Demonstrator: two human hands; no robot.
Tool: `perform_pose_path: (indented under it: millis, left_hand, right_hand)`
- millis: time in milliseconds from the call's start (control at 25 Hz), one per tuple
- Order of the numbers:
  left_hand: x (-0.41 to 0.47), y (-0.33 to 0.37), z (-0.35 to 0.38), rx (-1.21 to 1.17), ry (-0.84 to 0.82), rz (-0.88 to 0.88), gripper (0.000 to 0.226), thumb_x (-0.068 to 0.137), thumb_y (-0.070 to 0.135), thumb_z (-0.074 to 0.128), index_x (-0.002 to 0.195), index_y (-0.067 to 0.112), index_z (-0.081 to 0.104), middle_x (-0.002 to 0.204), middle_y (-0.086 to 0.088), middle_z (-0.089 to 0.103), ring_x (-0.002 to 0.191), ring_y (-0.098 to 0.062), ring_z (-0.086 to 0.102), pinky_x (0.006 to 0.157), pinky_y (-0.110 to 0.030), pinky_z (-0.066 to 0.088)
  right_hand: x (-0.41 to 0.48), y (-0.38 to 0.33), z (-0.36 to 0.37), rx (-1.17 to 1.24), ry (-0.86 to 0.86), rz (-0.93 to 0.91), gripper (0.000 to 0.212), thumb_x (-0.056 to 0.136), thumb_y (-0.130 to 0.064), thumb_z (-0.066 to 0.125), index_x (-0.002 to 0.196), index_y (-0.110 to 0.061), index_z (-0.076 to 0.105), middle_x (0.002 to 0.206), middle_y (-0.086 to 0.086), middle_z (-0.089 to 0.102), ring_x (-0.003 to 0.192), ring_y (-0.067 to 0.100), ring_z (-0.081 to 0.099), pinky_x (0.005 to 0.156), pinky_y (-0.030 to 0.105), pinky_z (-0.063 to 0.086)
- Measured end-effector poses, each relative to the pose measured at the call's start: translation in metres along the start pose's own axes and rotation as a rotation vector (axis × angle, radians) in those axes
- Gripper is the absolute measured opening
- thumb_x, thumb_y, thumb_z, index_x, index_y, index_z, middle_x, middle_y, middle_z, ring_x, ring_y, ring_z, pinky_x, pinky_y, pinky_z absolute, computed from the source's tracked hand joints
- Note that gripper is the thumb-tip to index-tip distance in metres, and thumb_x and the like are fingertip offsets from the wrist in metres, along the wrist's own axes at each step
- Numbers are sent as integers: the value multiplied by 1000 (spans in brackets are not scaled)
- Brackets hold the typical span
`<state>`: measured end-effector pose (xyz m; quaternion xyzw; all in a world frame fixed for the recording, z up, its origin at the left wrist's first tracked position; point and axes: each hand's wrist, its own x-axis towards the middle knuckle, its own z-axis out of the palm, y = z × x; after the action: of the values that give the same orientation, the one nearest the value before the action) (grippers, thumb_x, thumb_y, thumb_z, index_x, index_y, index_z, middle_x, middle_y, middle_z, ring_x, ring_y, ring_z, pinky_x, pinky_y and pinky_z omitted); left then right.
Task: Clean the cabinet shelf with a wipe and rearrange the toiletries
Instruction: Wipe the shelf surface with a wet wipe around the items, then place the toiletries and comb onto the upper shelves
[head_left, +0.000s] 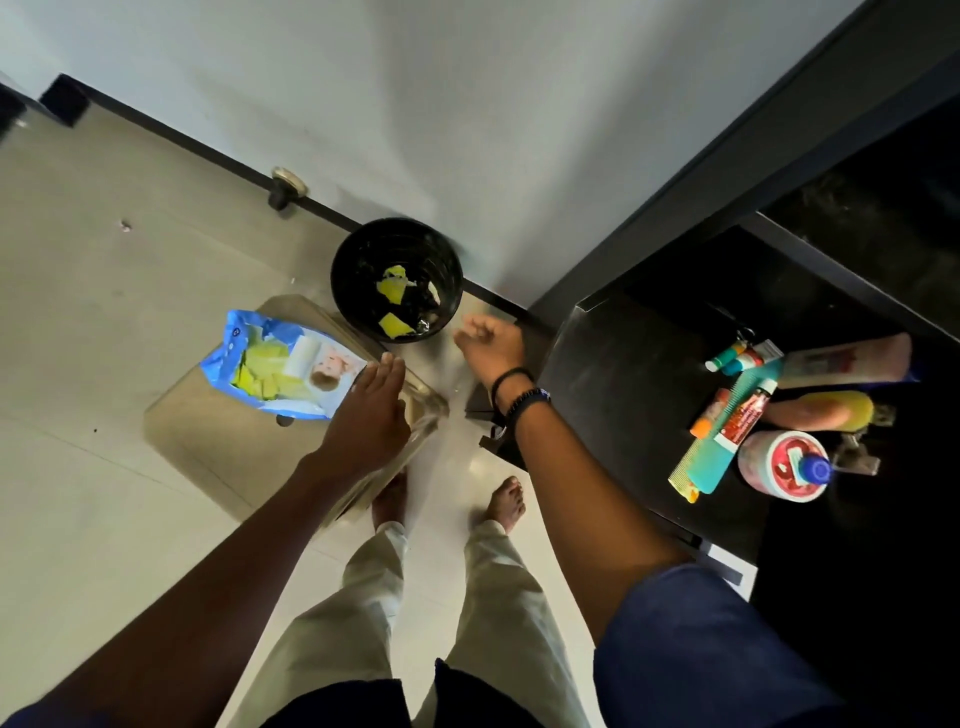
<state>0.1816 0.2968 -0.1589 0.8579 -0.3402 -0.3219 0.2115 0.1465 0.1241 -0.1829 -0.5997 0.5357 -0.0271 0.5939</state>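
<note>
**Head view: both hands clear of shelf**

My left hand (371, 410), fingers straight and released, lies at the edge of the wipes pack (280, 364) on a beige stool (208, 447). My right hand (488, 343) is blurred, its fingers loosely curled and empty, beside the bin (397, 280). Toiletries (769, 415) cluster on the black shelf (613, 374), well apart from both hands.

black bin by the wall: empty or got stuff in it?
Not empty. The black bin holds yellow scraps and a few other bits at the bottom. It is far from full: its inner wall shows.
</note>
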Motion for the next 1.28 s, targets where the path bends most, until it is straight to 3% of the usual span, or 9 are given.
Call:
perform_pose_path:
  millis: [160,320,480,680,800,960,1080,1280]
  left_hand:
    - [-8,22,3,31,-69,32,59,91,4,42,145,-2,20,155,-19,16,146,-32,10,118,-33,9]
    - [-13,69,5,21,-136,86,59,94,5,37,148,4,12,158,-14,6,147,-27,0,119,-34,8]
    - [-9,126,15,47,-166,234,58,95,8,37,147,3,11,158,-14,7,147,-23,1,117,-27,1]
    - [1,216,32,16,-215,399,54,95,9,37,145,-2,20,155,-19,17,146,-26,14,117,-26,8]
    - [19,260,47,-7,-189,458,53,94,18,39,143,2,28,153,-17,26,144,-27,23,117,-29,14]
    - [42,320,69,60,-149,605,53,93,20,43,143,9,33,153,-13,27,144,-25,23,116,-25,12]
    - [62,352,84,156,-144,693,52,92,18,45,143,15,34,150,-10,36,140,-27,29,116,-28,17]
    - [78,402,102,250,-187,636,35,91,29,47,124,18,54,123,-11,61,115,-31,54,98,-36,39]
  right_hand:
    - [-39,26,-31,-44,13,37,36,85,-12,68,120,-7,61,122,8,64,100,8,57,88,17,45]
    - [-83,27,-79,15,72,2,41,87,-11,66,126,-9,57,128,7,60,99,6,57,89,17,46]
    - [-107,20,-137,111,201,-23,41,86,-6,66,126,-8,56,126,9,61,99,8,58,91,18,46]
    - [-115,10,-228,224,513,-49,38,84,-2,66,121,-3,57,116,16,65,97,27,65,69,6,49]
    - [-111,6,-278,151,692,-87,35,83,-7,68,117,-4,59,109,13,67,94,26,67,80,21,54]
    - [-100,5,-335,-3,885,-93,36,81,-9,68,116,-6,62,116,11,63,101,22,64,80,17,49]
    - [-90,3,-362,-143,911,-98,28,82,-10,63,109,-1,60,118,16,56,103,31,60,89,35,50]
    - [-73,-8,-381,-385,805,8,27,89,-16,55,104,6,60,115,26,56,107,40,55,90,38,44]
